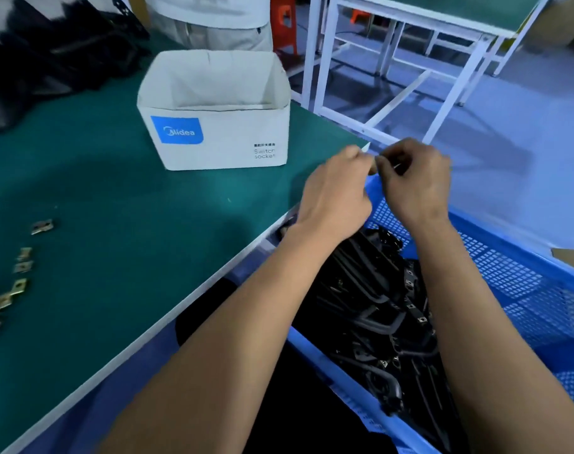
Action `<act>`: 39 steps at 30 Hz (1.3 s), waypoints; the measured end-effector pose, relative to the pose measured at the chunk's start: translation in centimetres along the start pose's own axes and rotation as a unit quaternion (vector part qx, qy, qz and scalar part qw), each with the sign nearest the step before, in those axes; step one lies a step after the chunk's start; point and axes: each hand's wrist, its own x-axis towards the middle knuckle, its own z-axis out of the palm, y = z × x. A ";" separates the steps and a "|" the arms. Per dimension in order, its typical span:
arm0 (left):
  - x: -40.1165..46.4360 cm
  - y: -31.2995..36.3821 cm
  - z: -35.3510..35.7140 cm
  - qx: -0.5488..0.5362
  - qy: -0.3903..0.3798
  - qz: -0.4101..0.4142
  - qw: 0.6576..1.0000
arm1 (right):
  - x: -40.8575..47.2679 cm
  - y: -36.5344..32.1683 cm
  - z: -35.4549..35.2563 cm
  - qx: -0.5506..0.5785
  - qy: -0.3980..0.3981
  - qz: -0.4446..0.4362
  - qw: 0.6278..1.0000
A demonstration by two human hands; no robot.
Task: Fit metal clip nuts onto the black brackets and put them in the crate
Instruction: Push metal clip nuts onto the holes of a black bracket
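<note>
Both hands meet above the far end of the blue crate [514, 283]. My left hand [336, 191] and my right hand [413, 181] have curled fingers that pinch a small dark part [392, 165] between them; it is mostly hidden and blurred, so I cannot tell whether it is a bracket or a clip. The crate holds a heap of black brackets [377, 306], several with metal clip nuts fitted. Loose metal clip nuts [20, 267] lie scattered on the green table [115, 224] at the far left.
A white cardboard box [213, 126], open at the top, stands on the table ahead. A pile of black parts [50, 50] lies at the back left. A person [210, 24] stands behind the table. White metal frames [393, 60] stand to the right.
</note>
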 end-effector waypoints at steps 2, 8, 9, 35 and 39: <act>-0.2 -1.1 -3.7 -0.022 0.084 -0.021 0.996 | -0.3 -4.8 0.1 0.048 0.007 -0.071 0.996; -4.1 -8.6 -13.9 0.007 0.240 -0.151 0.959 | -3.4 -18.6 5.1 0.142 -0.094 -0.190 0.967; -5.3 -10.3 -15.5 0.028 0.253 -0.185 0.949 | -4.1 -20.8 6.7 0.149 -0.128 -0.202 0.960; -22.0 -42.9 -39.8 0.266 0.063 -0.589 0.760 | -4.9 -50.8 39.3 0.142 -0.454 -0.185 0.860; -23.6 -43.8 -43.1 0.244 0.049 -0.585 0.772 | -5.9 -52.8 38.9 0.118 -0.480 -0.240 0.835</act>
